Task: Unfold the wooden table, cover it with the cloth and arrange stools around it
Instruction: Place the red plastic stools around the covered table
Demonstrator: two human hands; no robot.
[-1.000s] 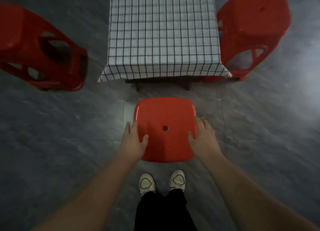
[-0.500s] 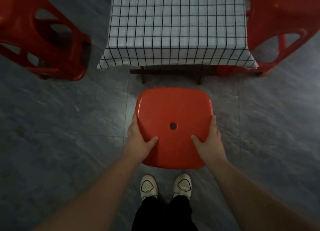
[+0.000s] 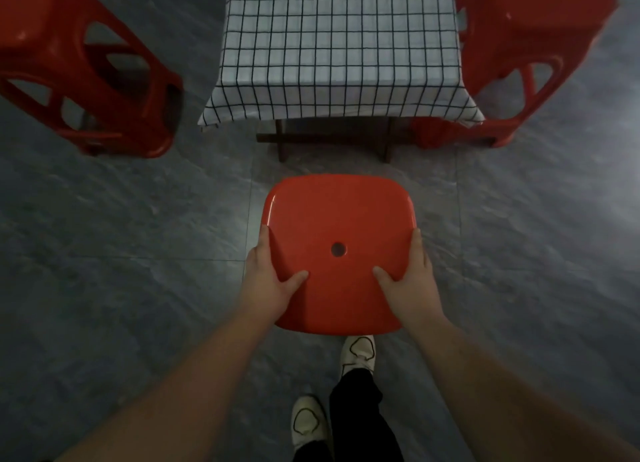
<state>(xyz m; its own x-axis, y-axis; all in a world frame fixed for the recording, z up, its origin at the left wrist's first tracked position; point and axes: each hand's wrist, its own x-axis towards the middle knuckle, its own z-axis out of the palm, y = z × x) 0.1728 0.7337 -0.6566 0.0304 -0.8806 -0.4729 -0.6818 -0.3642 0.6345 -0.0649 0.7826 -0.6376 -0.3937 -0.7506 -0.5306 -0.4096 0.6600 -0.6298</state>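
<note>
Grey floor (image 3: 138,254); red stool (image 3: 337,216) gripped between left hand (image 3: 268,281), right hand (image 3: 410,281).

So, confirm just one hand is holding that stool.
No, the left hand and the right hand both grip the stool by its seat edges, thumbs on top.

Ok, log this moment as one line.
phase: placing stool | left hand: grips stool | right hand: grips stool | cloth: covers table | other stools: flank table
</note>
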